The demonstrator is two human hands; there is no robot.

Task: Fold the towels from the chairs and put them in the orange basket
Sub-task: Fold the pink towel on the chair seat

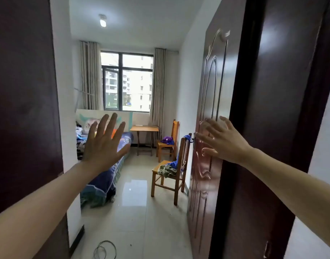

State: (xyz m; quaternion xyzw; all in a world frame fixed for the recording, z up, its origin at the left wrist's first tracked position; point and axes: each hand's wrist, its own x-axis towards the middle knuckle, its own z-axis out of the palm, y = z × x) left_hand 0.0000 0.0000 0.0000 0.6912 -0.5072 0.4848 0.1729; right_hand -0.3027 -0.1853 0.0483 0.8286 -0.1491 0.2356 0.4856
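Observation:
Two wooden chairs stand along the right wall of a bedroom. The near chair [167, 181] carries a green towel [167, 171] on its seat and a blue towel [177, 161] draped over its back. On the far chair [168, 141] lies a purple towel [167, 140]. My left hand [104, 142] is raised in the doorway, fingers spread, touching nothing. With straight fingers, my right hand [223, 140] presses flat on the dark door [207, 109]. An orange shape [114, 132] shows behind my left hand; I cannot tell what it is.
A bed [106, 176] with blue bedding and scattered clothes fills the left side. Under the window stands a small wooden table [144, 128]. A tiled floor strip [136, 212] runs between bed and chairs. Coiled cable [104, 249] lies on the floor by the doorway.

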